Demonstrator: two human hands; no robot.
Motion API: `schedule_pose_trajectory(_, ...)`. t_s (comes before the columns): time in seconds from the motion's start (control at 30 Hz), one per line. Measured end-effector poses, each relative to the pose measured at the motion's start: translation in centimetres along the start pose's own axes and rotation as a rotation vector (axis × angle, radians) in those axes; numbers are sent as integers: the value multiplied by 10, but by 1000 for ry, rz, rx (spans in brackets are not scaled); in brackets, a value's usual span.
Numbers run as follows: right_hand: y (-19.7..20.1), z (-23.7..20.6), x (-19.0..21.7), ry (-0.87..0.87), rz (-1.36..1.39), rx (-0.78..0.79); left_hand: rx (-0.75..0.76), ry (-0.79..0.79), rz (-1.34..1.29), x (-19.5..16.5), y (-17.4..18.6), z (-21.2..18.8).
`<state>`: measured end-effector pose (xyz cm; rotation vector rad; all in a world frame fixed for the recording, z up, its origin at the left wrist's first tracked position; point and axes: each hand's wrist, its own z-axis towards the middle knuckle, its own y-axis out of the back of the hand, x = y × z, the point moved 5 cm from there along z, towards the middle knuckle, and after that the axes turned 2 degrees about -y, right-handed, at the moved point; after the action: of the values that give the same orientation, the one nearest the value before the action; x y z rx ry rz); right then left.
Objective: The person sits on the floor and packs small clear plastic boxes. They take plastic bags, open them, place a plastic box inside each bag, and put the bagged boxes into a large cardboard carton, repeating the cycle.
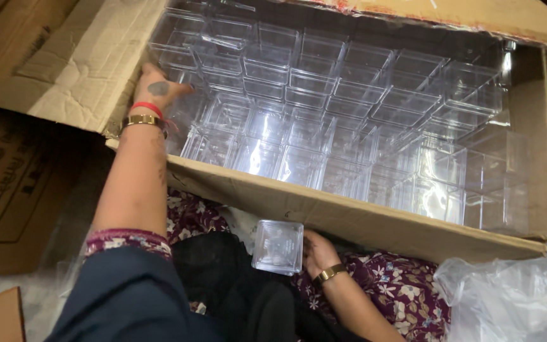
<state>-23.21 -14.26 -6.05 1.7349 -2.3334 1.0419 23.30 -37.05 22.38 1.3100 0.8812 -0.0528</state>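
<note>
A big cardboard box (349, 218) lies open before me, packed with several rows of clear plastic square containers (324, 95). My left hand (156, 88) reaches over the box's left flap and rests against the containers at the left side; its fingers are partly hidden among them. My right hand (318, 250) is down at my lap, below the box's near wall, holding one clear square container (278, 246) by its right side.
The box's left flap (77, 63) folds outward. Another flattened cardboard carton (7, 183) lies at the left. Crumpled clear plastic bags (514, 297) sit at the lower right. My lap is covered by dark and floral purple cloth (394, 285).
</note>
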Motion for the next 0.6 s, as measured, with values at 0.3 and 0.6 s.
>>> schedule_pose_trajectory(0.3, -9, -21, 3, -3, -36, 14, 186, 102, -627, -16, -16, -17)
schedule_pose_trajectory(0.6, -4, -12, 1, -18, -1, 7, 748, 360, -380, -21, -74, -32)
